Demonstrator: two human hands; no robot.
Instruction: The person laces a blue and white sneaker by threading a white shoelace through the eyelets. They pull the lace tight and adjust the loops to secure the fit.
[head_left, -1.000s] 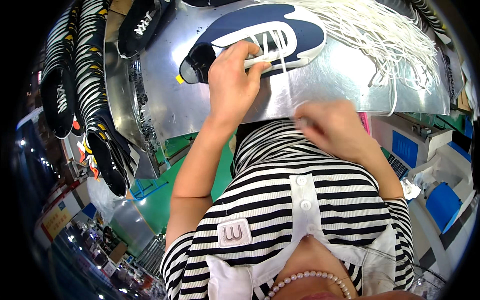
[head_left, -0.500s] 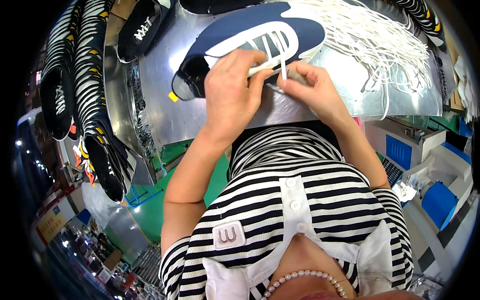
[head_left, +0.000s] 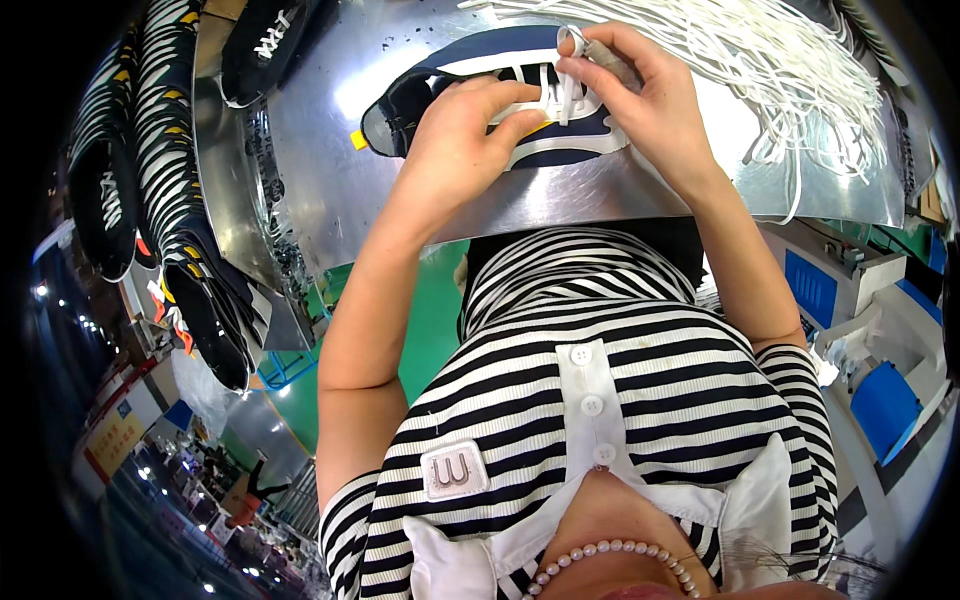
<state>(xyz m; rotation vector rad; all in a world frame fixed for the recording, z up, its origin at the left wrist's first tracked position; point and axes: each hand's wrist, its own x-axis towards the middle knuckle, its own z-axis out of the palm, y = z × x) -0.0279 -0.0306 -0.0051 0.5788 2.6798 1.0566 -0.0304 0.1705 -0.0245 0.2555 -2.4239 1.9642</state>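
A navy shoe upper [head_left: 480, 45] with white trim lies on its side on the metal table, its dark heel opening to the left. Across its throat run white laces [head_left: 566, 100], one loose end hanging down. My left hand [head_left: 455, 135] grips the upper at the throat, thumb on the near edge and fingers over the lace rows. Just above the laces, my right hand [head_left: 655, 100] pinches a short greyish-beige piece [head_left: 612, 64] between thumb and fingers. A curled, shiny pale end sticks out of it; its exact kind is unclear.
Loose white laces [head_left: 800, 90] are heaped on the metal table [head_left: 330, 200] at the right. A black laced shoe upper [head_left: 265, 45] lies at the far left. Stacked shoe uppers [head_left: 170, 140] line the left side. A grey-and-blue machine [head_left: 840, 290] stands at the lower right.
My right hand has risen from the shoe's near edge to above the laces. The upper has tilted, with more of its near side showing. My left hand has stayed on it.
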